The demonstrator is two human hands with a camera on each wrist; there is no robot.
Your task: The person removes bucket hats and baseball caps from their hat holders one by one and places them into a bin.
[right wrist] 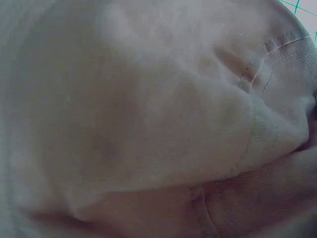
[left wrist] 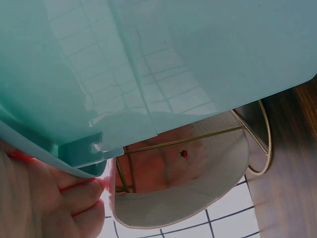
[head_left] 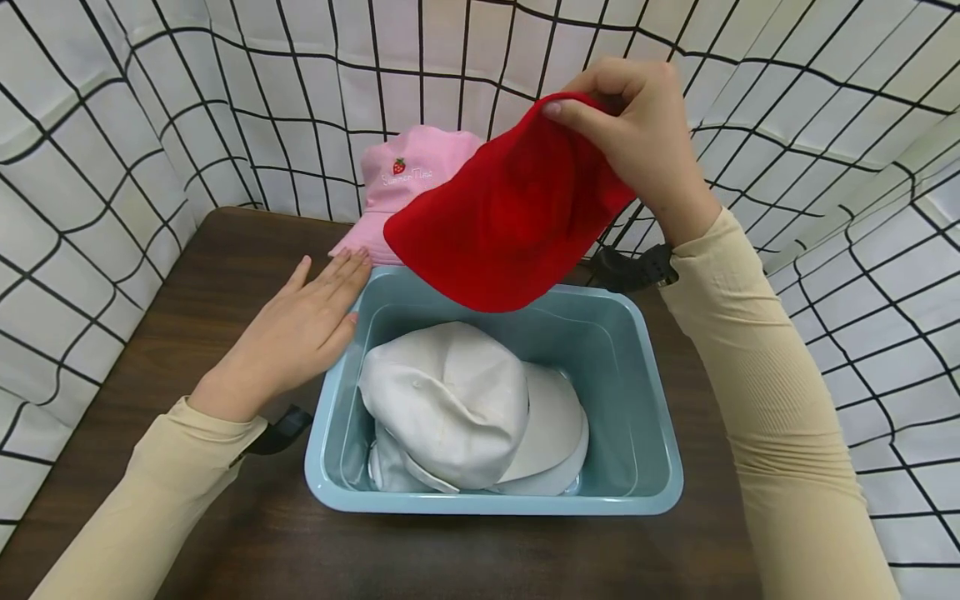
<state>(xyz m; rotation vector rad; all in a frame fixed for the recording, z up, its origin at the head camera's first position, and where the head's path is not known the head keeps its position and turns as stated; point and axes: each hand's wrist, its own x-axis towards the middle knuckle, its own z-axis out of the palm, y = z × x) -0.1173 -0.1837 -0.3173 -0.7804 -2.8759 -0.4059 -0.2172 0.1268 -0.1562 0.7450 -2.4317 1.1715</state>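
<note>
My right hand [head_left: 648,133] pinches the edge of a red cap [head_left: 510,217] between thumb and fingers, raised over the back of a light blue plastic basin [head_left: 667,467]. Inside the basin lie a white cap [head_left: 450,400] with a dented crown and pale headwear beneath it. My left hand [head_left: 292,333] has straight fingers, its fingertips at the brim of a pink hat [head_left: 393,179] with a strawberry and lettering, beside the basin's left rim. Close, creased cloth of the cap [right wrist: 148,124] fills the right wrist view.
The basin stands on a dark brown wooden table [head_left: 247,500]. Black wire grid panels [head_left: 315,92] with white sheeting behind them enclose the back and sides. In the left wrist view a gold wire stand [left wrist: 269,134] shows under the pink hat.
</note>
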